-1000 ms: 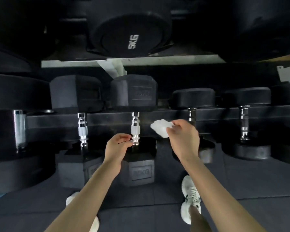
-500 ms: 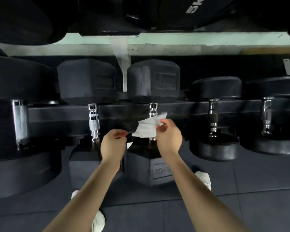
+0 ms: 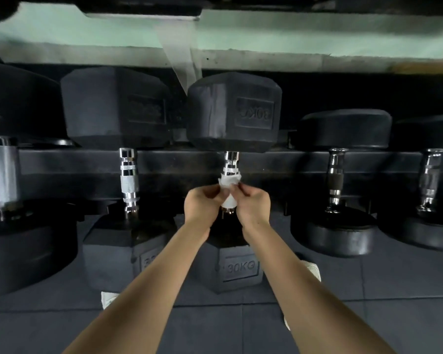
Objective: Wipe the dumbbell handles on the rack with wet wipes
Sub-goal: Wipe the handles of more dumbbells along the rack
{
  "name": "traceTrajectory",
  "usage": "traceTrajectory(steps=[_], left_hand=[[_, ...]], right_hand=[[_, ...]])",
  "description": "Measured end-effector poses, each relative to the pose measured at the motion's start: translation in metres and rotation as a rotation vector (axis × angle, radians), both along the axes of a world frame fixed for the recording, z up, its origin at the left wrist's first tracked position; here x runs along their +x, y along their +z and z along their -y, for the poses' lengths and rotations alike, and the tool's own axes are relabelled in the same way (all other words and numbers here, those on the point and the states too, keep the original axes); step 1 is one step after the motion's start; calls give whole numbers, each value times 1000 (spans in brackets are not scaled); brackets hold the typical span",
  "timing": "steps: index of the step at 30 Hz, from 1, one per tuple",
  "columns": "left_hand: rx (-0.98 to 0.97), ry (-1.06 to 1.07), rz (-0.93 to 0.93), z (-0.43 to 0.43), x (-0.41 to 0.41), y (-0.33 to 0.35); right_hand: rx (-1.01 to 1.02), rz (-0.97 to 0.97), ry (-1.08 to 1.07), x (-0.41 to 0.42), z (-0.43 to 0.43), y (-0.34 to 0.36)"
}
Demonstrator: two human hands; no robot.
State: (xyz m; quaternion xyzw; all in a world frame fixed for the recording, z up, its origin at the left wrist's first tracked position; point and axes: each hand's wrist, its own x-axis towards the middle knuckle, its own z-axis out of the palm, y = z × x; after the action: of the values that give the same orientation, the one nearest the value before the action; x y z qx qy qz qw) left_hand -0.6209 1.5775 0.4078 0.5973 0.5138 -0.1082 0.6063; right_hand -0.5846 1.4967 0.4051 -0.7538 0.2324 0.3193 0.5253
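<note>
A black hex dumbbell marked 30KG (image 3: 240,268) lies on the low rack rail (image 3: 179,162) in the middle of the view, its chrome handle (image 3: 231,159) running away from me. A white wet wipe (image 3: 229,183) is wrapped round the middle of that handle. My left hand (image 3: 202,204) pinches the wipe from the left. From the right, my right hand (image 3: 253,205) pinches the same wipe. The lower part of the handle is hidden by the wipe and my fingers.
Another hex dumbbell (image 3: 129,180) lies just to the left, and a large round one (image 3: 3,175) at the far left. Two round-headed dumbbells (image 3: 335,180) (image 3: 429,180) lie to the right. An upper shelf (image 3: 240,47) overhangs the rack. My white shoes (image 3: 313,270) stand on the dark floor.
The view has moved closer to the 30KG dumbbell. The wipe, held loose in front of the handle before, is now wrapped round it, and my left hand has come in to hold it too.
</note>
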Motion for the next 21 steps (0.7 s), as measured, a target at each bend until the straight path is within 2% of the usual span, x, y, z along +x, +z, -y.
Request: traceTrajectory(steps=[6,9,13,16,21], left_hand=[[180,91,137,-3,31,4],[187,32,155,-7,35,-5],[156,-59,112,-5,9,-11],[65,-5,147,-8,17,-9],[-95,115,248,-15,39,-4]], right_hand=[[-62,194,-36,34,-27,-2],[-90,249,44,33,-25,-1],[-58,203,109,6,-4,0],[-10,191,35,22,-12,-4],[197,166,-70,46,-18,-1]])
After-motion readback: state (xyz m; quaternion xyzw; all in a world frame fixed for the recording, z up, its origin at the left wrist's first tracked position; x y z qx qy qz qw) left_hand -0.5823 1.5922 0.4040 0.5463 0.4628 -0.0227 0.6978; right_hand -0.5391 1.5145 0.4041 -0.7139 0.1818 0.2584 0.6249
